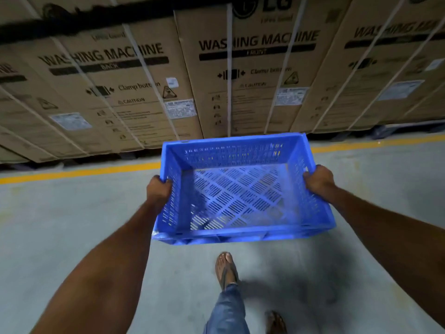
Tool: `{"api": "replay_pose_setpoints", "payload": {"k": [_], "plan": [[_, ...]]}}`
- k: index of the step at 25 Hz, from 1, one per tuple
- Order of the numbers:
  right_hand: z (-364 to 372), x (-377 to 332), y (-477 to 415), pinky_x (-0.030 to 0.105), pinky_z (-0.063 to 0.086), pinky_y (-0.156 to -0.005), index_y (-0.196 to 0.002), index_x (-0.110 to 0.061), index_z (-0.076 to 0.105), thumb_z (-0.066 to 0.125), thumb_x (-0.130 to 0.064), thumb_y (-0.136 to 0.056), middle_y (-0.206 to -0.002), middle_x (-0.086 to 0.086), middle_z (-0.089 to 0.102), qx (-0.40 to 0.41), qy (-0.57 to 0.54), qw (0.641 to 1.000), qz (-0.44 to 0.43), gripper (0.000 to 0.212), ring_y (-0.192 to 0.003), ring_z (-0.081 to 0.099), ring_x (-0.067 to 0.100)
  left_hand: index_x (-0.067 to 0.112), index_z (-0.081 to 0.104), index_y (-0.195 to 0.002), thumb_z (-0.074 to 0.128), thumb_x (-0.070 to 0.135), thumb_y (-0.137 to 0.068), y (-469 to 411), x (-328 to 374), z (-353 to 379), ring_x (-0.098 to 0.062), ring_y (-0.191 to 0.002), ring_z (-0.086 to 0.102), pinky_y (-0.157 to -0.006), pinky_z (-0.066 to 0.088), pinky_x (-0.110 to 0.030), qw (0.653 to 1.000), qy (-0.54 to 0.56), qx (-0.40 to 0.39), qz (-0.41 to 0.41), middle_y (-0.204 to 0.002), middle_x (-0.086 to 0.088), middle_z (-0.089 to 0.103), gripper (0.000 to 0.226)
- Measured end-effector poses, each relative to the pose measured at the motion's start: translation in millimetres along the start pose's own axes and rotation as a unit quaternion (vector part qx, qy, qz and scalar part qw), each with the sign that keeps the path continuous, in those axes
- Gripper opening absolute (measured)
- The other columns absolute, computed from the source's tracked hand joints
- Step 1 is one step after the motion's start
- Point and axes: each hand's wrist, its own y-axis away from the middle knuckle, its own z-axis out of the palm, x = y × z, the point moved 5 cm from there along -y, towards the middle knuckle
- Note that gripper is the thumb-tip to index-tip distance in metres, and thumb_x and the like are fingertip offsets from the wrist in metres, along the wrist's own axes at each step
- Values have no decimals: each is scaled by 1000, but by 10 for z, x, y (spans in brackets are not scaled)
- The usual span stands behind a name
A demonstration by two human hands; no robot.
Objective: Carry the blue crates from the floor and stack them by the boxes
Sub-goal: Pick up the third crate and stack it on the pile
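An empty blue plastic crate (240,191) with slotted walls and a lattice floor hangs in the air in front of me, above the concrete floor. My left hand (159,188) grips its left rim. My right hand (319,180) grips its right rim. The crate is level, its open top facing me. Behind it, large cardboard washing machine boxes (250,75) stand in a row on the far side of a yellow floor line. No other crates are in view.
The yellow line (79,173) runs across the grey concrete floor (60,225) in front of the boxes. White straps bind each box. My sandalled foot (226,268) steps forward below the crate.
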Motion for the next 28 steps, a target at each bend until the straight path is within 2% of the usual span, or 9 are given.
{"api": "replay_pose_setpoints", "payload": {"k": [6, 9, 12, 14, 17, 20, 25, 27, 28], "plan": [[476, -655, -1169, 45, 47, -91, -115, 8, 61, 55, -32, -98, -120, 32, 62, 32, 23, 998, -39, 44, -113, 59, 46, 12, 52, -92, 60, 33, -89, -1340, 399, 413, -42, -89, 69, -76, 58, -51, 999, 31, 7, -2, -100, -28, 67, 23], [723, -745, -1611, 47, 46, -93, -118, 11, 60, 54, -32, -98, -122, 34, 61, 38, 25, 998, -40, 48, -115, 57, 47, 14, 55, -91, 58, 38, -84, -1874, 384, 701, -40, -84, 70, -70, 59, -49, 999, 47, 1, 4, -94, -27, 67, 26], [948, -738, -1871, 46, 45, -95, -120, 10, 59, 54, -33, -98, -123, 33, 60, 38, 27, 998, -32, 49, -117, 57, 45, 21, 43, -77, 55, 47, -76, -2375, 190, 1021, -48, -83, 68, -69, 58, -57, 997, 71, 11, 3, -88, -30, 63, 29], [1068, -704, -1948, 46, 45, -96, -121, 8, 59, 54, -32, -98, -124, 31, 61, 32, 17, 999, -33, 47, -117, 57, 45, 19, 49, -85, 55, 48, -75, -2541, 88, 1171, -48, -83, 68, -69, 57, -58, 998, 68, 9, 8, -93, -29, 65, 31], [1196, -676, -2024, 47, 51, -94, -120, 2, 60, 55, -34, -92, -119, 27, 65, 10, 3, 1000, -30, 46, -112, 62, 42, 10, 56, -104, 55, 39, -83, -2349, 184, 1193, -45, -89, 69, -73, 57, -55, 998, 59, 19, 13, -104, -27, 67, 36], [1291, -678, -2101, 46, 50, -93, -121, 1, 60, 55, -36, -89, -120, 26, 65, 5, 4, 1000, -24, 49, -112, 62, 41, 9, 57, -113, 56, 31, -89, -2271, 195, 1241, -38, -94, 68, -79, 57, -51, 997, 64, 24, 19, -110, -22, 67, 32], [1377, -682, -2320, 44, 45, -98, -126, 3, 58, 57, -38, -93, -129, 28, 59, 12, 31, 999, -18, 53, -121, 56, 42, 11, 54, -113, 53, 44, -79, -2473, 219, 1328, -45, -98, 66, -79, 57, -54, 998, 64, 0, 24, -111, -26, 65, 48], [1350, -663, -2323, 45, 45, -99, -127, 2, 56, 57, -43, -88, -131, 26, 59, 15, 33, 999, 2, 59, -123, 55, 41, 7, 47, -127, 57, 39, -88, -2290, 367, 1281, -42, -118, 56, -94, 49, -50, 999, -30, 8, 32, -129, -25, 54, 51], [1314, -685, -2250, 47, 43, -100, -128, 2, 53, 57, -41, -88, -133, 26, 56, 33, 47, 998, 4, 59, -126, 52, 41, 7, 43, -133, 58, 35, -91, -2165, 447, 1229, -39, -126, 48, -98, 44, -49, 990, -119, 53, 48, -136, -21, 47, 53]]}}
